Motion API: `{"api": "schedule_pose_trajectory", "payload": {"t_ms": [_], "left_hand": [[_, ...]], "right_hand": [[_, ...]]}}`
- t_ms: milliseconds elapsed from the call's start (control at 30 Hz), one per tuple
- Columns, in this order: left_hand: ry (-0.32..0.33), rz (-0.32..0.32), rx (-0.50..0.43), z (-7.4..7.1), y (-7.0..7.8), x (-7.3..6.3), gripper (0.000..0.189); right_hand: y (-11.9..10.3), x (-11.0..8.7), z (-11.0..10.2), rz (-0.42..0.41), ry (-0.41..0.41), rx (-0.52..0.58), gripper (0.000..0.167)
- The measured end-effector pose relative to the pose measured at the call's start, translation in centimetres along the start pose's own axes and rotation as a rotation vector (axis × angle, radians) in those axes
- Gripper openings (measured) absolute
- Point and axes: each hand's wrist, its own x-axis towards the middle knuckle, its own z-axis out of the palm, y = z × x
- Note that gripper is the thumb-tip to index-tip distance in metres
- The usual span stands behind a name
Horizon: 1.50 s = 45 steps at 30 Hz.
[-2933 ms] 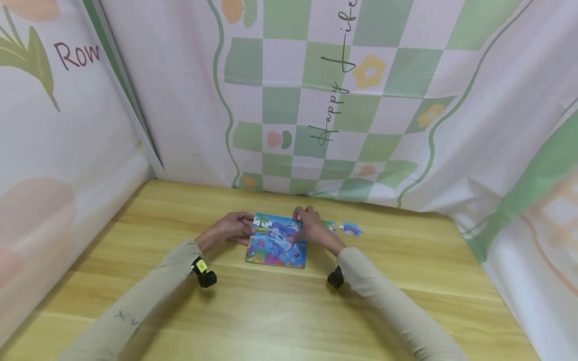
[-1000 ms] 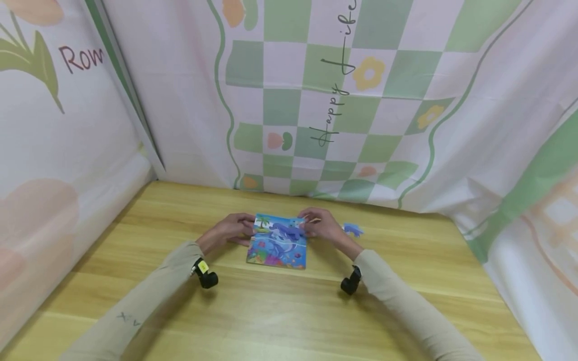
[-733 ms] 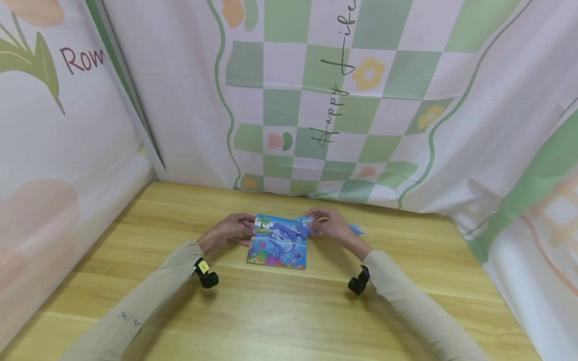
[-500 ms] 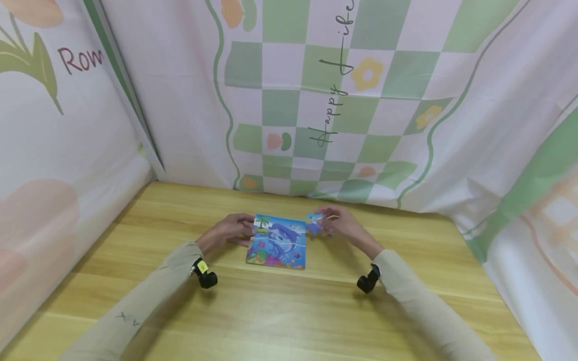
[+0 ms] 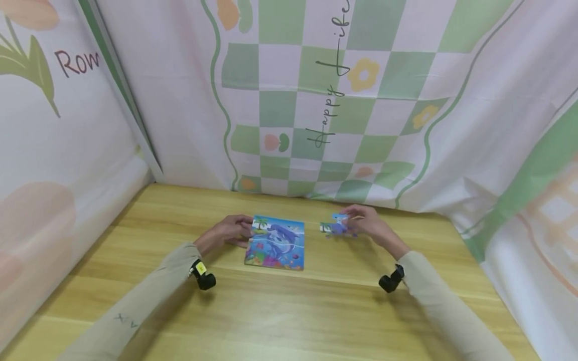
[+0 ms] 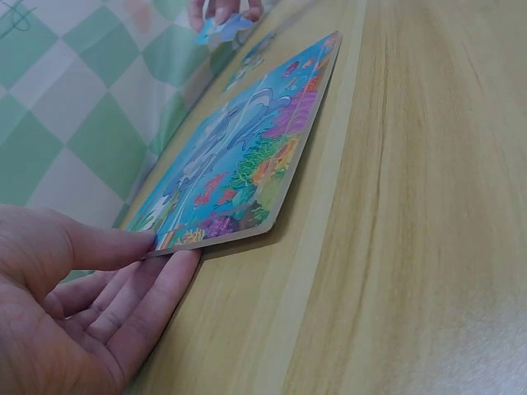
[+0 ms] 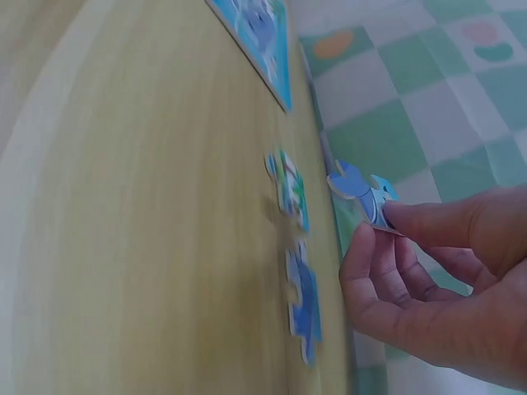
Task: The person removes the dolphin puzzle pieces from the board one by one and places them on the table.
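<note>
A dolphin jigsaw puzzle board [image 5: 276, 243] in bright sea colours lies on the table, its left side tilted slightly up in the left wrist view. My left hand [image 5: 226, 230] pinches that left edge, thumb on top and fingers beneath. Right of the board, my right hand [image 5: 369, 223] holds a blue puzzle piece [image 7: 362, 189] between thumb and fingertips, raised off the table. Below it in the right wrist view lie two loose pieces, a palm-tree piece [image 7: 292, 193] and a blue-purple piece [image 7: 305, 300], apart from the board.
The wooden table [image 5: 280, 316] stretches in front of both arms. A checkered fabric curtain [image 5: 311, 115] hangs close behind the puzzle. Another curtain [image 5: 77, 165] borders the table on the left. Each wrist wears a small black camera [image 5: 391, 279].
My right hand has lifted the blue puzzle piece away from the board's upper right and carried it rightward, over the loose pieces. The left hand keeps its grip on the board's edge.
</note>
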Motion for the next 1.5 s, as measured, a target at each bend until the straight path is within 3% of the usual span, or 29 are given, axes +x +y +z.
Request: {"api": "schedule_pose_trajectory", "payload": {"t_ms": [167, 367, 700, 1033, 1267, 1500], "left_hand": [[0.002, -0.005, 0.0, 0.0, -0.1, 0.1, 0.063], [0.006, -0.004, -0.01, 0.0, 0.0, 0.0, 0.064], [-0.001, -0.013, -0.028, 0.0, 0.2, 0.3, 0.063], [0.01, -0.016, -0.013, 0.0, 0.0, 0.1, 0.063], [0.013, -0.02, -0.017, 0.0, -0.1, 0.2, 0.063], [0.01, -0.02, -0.015, 0.0, -0.1, 0.2, 0.063]], "right_hand": [[0.8, -0.6, -2.0, 0.014, -0.027, 0.016, 0.047], [1.8, -1.2, -4.2, 0.046, -0.062, -0.04, 0.049], [3.5, -1.9, -7.1, 0.154, -0.074, -0.03, 0.045], [4.9, -1.8, -6.1, 0.147, 0.003, -0.218, 0.028], [4.8, -1.7, -5.6, 0.172, 0.039, -0.247, 0.027], [5.2, -1.5, -5.4, 0.144, 0.069, -0.309, 0.026]]}}
